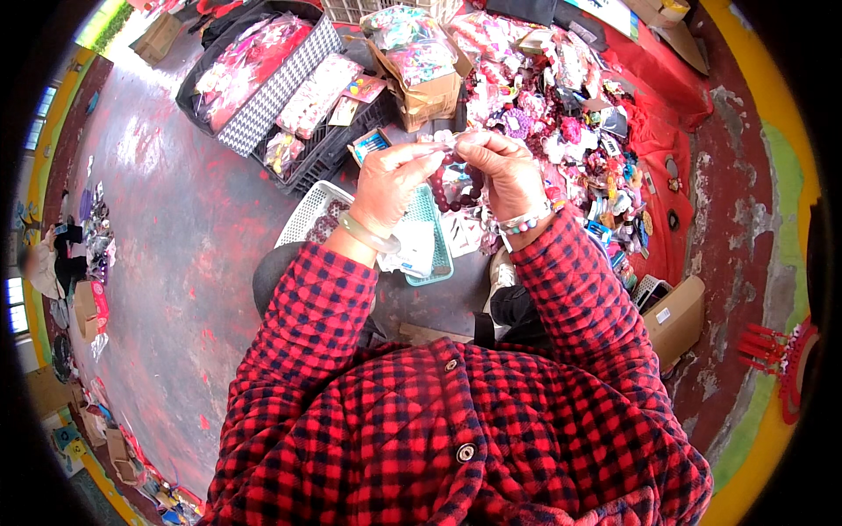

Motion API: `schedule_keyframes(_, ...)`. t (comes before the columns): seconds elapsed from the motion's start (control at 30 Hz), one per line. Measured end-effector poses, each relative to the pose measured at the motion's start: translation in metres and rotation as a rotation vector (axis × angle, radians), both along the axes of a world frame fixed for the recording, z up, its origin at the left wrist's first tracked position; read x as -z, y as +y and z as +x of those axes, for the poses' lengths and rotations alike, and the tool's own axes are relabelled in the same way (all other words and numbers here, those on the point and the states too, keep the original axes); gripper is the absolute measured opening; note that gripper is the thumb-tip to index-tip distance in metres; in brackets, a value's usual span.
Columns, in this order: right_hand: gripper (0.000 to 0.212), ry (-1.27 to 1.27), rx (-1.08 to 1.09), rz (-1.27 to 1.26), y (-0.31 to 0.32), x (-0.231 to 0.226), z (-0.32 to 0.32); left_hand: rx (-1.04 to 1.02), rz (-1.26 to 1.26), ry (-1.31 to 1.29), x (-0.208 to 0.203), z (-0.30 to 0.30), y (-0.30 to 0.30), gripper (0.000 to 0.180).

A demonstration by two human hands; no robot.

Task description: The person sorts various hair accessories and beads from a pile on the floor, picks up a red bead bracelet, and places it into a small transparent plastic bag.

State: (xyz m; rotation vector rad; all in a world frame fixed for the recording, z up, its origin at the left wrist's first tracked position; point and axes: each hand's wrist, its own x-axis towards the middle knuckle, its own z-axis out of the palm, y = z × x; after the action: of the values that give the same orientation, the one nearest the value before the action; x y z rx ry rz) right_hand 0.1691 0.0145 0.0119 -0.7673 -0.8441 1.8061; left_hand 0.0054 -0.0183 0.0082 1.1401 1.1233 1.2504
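Observation:
Both my hands are raised in front of me with their fingertips nearly meeting. A bracelet of dark red round beads (pixel 441 198) hangs in a loop below them. My left hand (pixel 384 188), a pale bangle at its wrist, pinches at the top of the loop. My right hand (pixel 510 177), wearing a beaded bracelet, pinches beside it. Something small and whitish shows at the fingertips, too small to make out. Beneath the hands stand a white basket (pixel 296 217) with dark red beaded pieces and a light green basket (pixel 443 263) with white packets.
A large pile of hair ornaments and trinkets (pixel 570 131) covers red cloth on the right. Ahead are a cardboard box of bagged goods (pixel 430 101), a black crate (pixel 303 171) and a houndstooth-patterned bin (pixel 281 83). Another carton (pixel 675 320) sits by the right wall.

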Motion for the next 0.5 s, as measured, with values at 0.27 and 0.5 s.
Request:
schedule_keyframes(0.27, 0.014, -0.08, -0.094, 0.032, 0.0026, -0.0035, 0.0039, -0.007, -0.001, -0.025, 0.007, -0.0036, 0.0013, 0.016)
schedule_keyframes(0.5, 0.01, -0.19, -0.026, 0.161, 0.0024, -0.0047, 0.0037, 0.002, 0.051, 0.09, 0.0065, -0.0037, 0.0018, 0.015)
